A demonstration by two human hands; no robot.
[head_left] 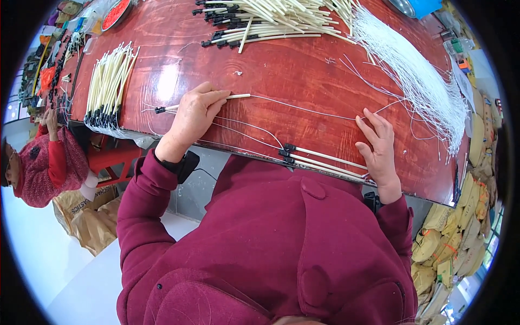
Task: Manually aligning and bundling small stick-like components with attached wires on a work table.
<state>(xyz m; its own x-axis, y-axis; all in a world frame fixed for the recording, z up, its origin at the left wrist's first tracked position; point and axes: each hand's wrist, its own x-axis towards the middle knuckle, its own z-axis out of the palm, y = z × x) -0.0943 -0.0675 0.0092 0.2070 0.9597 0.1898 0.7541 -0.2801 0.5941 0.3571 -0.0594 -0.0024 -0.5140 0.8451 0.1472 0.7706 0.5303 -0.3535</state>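
Note:
My left hand (199,111) is closed on a thin cream tube (239,96), which lies low over the red table; a black end piece (160,110) sticks out on its left side. From the tube's right end a white string (303,108) runs to my right hand (376,140). There the string bends at the fingertips and goes on to the upper right. The right thumb stands apart from the outstretched fingers; whether two fingers pinch the string, I cannot tell. Between my hands, several cream tubes (327,156) with black ends lie along the near table edge.
A bundle of stringed tubes (112,81) lies at the left, and a pile of tubes (276,19) at the far side. Loose white strings (406,65) spread over the right. A bowl of red bits (116,13) stands far left. Another person (51,162) sits left; sacks (449,227) are stacked right.

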